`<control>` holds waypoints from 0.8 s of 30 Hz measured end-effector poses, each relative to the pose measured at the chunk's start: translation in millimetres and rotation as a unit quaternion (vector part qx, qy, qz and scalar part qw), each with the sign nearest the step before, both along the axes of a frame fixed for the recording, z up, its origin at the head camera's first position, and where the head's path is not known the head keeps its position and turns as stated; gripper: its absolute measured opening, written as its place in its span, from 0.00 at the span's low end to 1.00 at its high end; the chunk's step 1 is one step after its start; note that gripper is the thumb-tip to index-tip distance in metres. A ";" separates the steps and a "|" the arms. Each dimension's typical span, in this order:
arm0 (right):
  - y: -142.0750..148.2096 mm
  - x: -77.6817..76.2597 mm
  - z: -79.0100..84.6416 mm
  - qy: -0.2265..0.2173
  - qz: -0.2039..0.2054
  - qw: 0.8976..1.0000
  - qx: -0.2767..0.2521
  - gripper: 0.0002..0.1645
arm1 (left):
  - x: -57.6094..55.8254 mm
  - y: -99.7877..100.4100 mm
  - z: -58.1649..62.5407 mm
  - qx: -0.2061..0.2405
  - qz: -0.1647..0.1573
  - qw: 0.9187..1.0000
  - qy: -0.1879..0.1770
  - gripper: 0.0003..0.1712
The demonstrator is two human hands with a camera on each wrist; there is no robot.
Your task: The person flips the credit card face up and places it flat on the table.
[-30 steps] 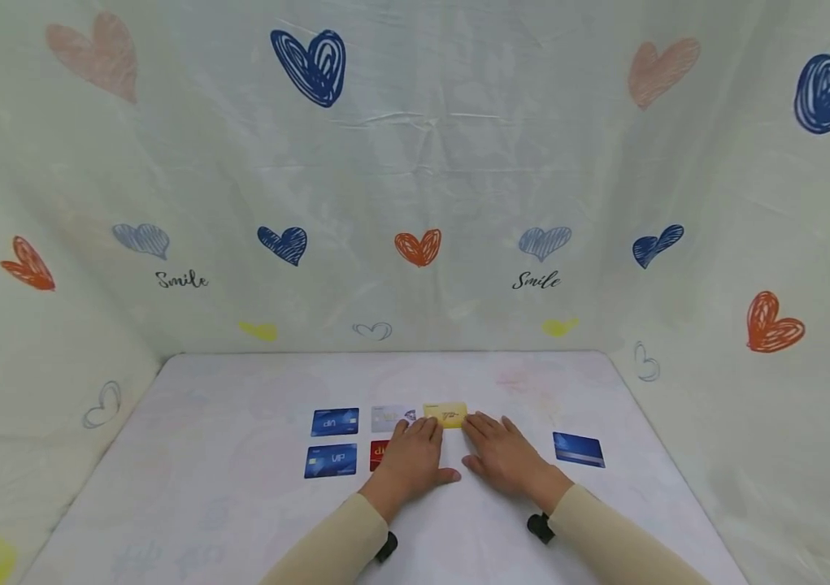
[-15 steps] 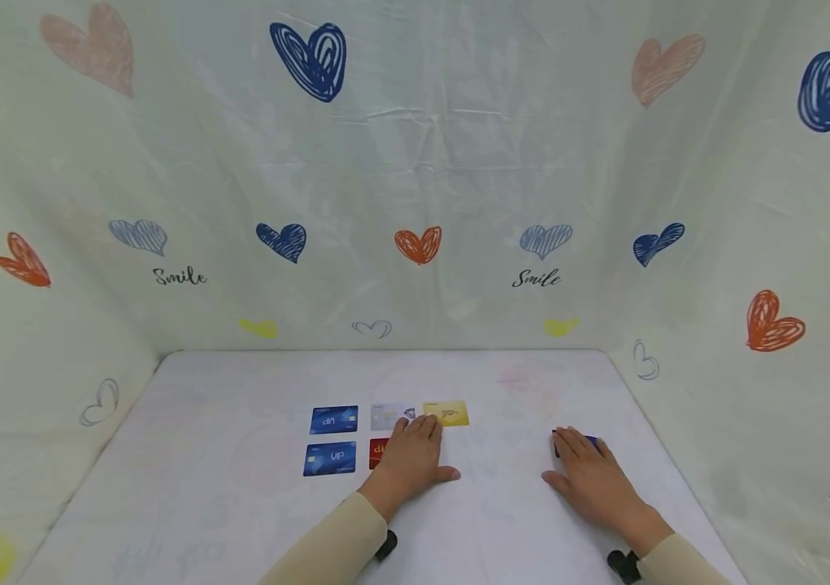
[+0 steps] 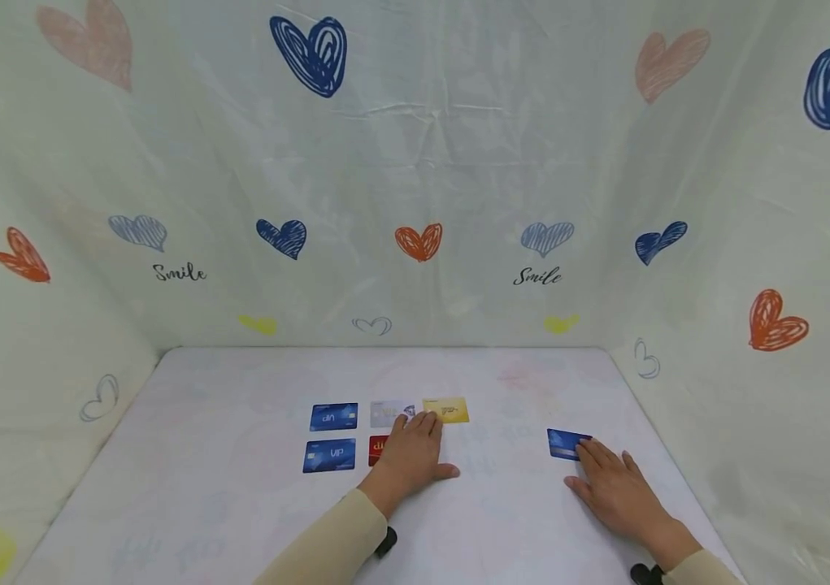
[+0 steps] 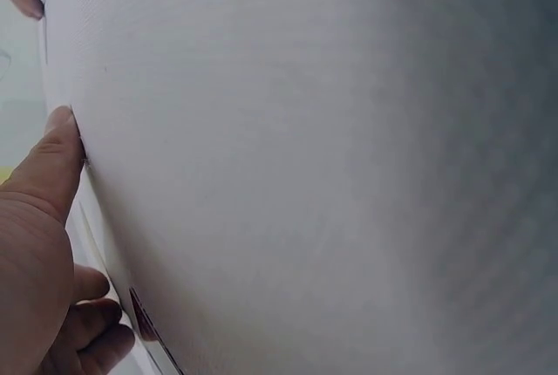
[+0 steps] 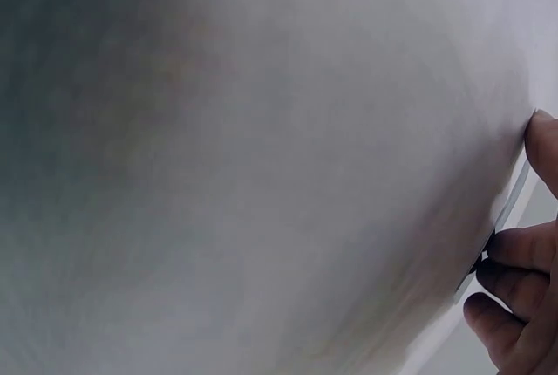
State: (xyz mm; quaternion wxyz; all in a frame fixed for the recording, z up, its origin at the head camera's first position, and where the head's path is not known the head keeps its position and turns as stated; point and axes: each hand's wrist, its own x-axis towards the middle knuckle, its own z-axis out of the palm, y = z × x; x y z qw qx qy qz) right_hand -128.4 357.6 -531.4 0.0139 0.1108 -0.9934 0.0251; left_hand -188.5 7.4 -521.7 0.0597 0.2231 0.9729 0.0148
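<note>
My left hand [image 3: 409, 457] lies over the middle cards with its fingers straight. Its fingertips reach the lower edge of a yellow card [image 3: 449, 406] and the corner of a silver card [image 3: 387, 413]. A red card [image 3: 376, 448] is partly hidden beneath that hand. Farther right, my right hand [image 3: 618, 491] rests its outstretched fingertips on the right end of a blue striped card [image 3: 562, 444]. In the left wrist view the left thumb [image 4: 52, 161] touches the tabletop. Fingers [image 5: 514, 292] of the right hand meet a thin card edge [image 5: 475, 270] in the right wrist view.
Two blue cards, one upper [image 3: 333, 417] and one lower marked VIP [image 3: 329, 456], lie left of the silver and red ones. The white table [image 3: 239, 496] is surrounded by a pale cloth [image 3: 473, 179] printed with hearts.
My right hand has left the yellow card and moved right to the blue striped card. That card has since slid slightly left. My left hand has stayed in place.
</note>
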 end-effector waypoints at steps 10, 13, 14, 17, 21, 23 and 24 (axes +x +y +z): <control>-26.3 -5.8 0.0 -0.005 0.031 0.999 0.011 0.37 | 9.9 0.1 -1.0 0.016 -0.014 1.000 0.002 0.52; -44.2 -8.0 2.6 -0.015 0.047 0.999 0.013 0.37 | 16.3 -0.3 -0.9 0.020 -0.023 1.000 0.000 0.52; -51.0 -8.9 3.6 -0.019 0.053 0.998 0.012 0.37 | 18.2 -0.4 -1.1 0.022 -0.025 0.999 -0.001 0.51; -72.5 -10.8 5.0 -0.034 0.067 0.997 0.021 0.37 | 24.5 -0.6 -1.1 0.029 -0.027 0.999 -0.007 0.51; -99.4 -11.6 6.2 -0.050 0.088 0.995 0.025 0.39 | 33.4 -3.2 -0.5 0.028 -0.030 0.999 -0.009 0.50; -110.5 -11.0 6.7 -0.048 0.104 0.993 0.022 0.38 | 37.6 -5.4 0.1 0.026 -0.032 0.999 -0.008 0.49; -115.4 -10.5 7.1 -0.045 0.114 0.992 0.022 0.38 | 39.6 -6.5 0.8 0.026 -0.034 0.999 -0.010 0.49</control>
